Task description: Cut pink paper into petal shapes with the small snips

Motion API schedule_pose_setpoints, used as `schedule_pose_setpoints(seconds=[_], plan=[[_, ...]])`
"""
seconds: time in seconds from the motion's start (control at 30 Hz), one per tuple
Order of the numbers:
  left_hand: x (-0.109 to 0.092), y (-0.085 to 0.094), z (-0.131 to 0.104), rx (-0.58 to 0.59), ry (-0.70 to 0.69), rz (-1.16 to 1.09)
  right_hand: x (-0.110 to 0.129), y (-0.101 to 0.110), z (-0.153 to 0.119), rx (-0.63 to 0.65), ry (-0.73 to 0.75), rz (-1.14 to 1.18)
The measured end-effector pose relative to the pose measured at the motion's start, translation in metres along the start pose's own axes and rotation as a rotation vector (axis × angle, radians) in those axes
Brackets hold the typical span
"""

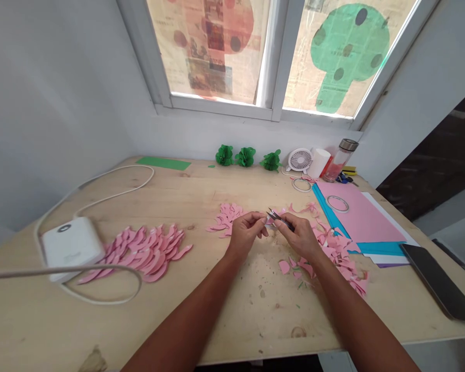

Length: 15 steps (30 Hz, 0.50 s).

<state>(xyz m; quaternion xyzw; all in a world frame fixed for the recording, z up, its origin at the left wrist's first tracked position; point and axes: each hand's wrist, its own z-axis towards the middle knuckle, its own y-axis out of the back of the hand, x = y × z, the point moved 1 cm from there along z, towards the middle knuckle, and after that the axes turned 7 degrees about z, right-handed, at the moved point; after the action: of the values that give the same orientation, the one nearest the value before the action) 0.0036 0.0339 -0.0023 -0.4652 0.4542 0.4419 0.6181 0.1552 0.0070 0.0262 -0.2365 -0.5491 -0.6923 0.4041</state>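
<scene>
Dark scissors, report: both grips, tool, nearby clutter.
Right grip closed on dark scissors. Left grip pinched near scissor tips, contents unclear. Pink scraps beside right grip.

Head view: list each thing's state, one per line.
Left hand, fingers pinched
Small dark scissors, gripped in right hand
Clear glass bottle with metal lid, capped
Black rectangular device, lying flat, face dark
Small round white fan, upright, spinning unclear
Curved pink paper pieces, cut out, heaped
Pink paper scraps, scattered

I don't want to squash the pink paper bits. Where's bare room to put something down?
Try the wood between the green paper strip and the long pink paper curves, or in front of those curves, beside the left forearm. The right side is crowded with pink paper scraps, stacked coloured sheets and a phone.
</scene>
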Motion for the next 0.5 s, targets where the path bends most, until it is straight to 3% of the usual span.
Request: schedule_pose_setpoints(seconds=[0.5], plan=[[0.0004, 0.0013, 0.0007, 0.007, 0.005, -0.024, 0.0016, -0.0005, -0.0008, 0.012, 0.026, 0.009]])
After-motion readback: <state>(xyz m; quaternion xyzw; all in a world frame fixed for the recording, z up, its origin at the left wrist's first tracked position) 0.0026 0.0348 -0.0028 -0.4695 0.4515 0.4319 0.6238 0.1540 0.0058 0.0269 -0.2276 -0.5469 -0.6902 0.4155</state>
